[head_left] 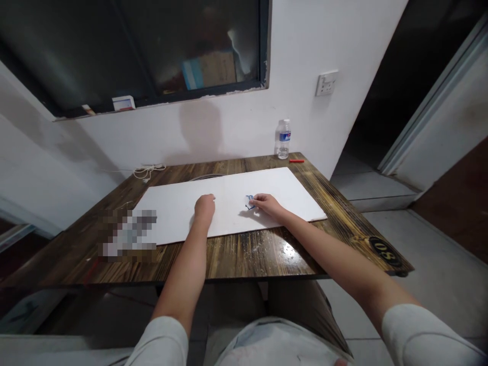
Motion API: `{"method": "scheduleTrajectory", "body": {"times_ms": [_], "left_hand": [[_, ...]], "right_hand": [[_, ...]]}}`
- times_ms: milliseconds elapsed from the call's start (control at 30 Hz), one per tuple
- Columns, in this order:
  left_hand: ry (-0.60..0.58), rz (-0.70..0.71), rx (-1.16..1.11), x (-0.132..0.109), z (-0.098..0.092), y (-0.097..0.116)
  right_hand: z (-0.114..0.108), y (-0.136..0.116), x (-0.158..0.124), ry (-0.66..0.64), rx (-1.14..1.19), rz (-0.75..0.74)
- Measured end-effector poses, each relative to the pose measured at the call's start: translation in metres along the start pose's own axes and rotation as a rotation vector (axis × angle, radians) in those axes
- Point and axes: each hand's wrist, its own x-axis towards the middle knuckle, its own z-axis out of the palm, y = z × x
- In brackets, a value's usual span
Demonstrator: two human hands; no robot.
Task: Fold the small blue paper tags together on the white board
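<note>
water bottle [283, 140] stands beyond the white board [263, 185].

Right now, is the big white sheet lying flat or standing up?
Lying flat: the white sheet is spread on the wooden table, with the left hand and right hand resting on top.

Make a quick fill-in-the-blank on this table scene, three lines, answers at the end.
The right hand touches the white sheet beside a ____ squiggle.
The coiled cable on the wooden table is ____.
A ____ stick lies near the plastic water bottle.

Missing words: blue, white, red.
</note>
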Motion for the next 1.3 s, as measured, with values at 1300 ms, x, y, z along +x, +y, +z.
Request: {"method": "scheduleTrajectory", "body": {"times_ms": [1300], "left_hand": [[-0.099,0.011,0.102,-0.014,-0.009,0.018]], "right_hand": [[0.000,0.008,0.005,-0.018,-0.040,-0.008]]}}
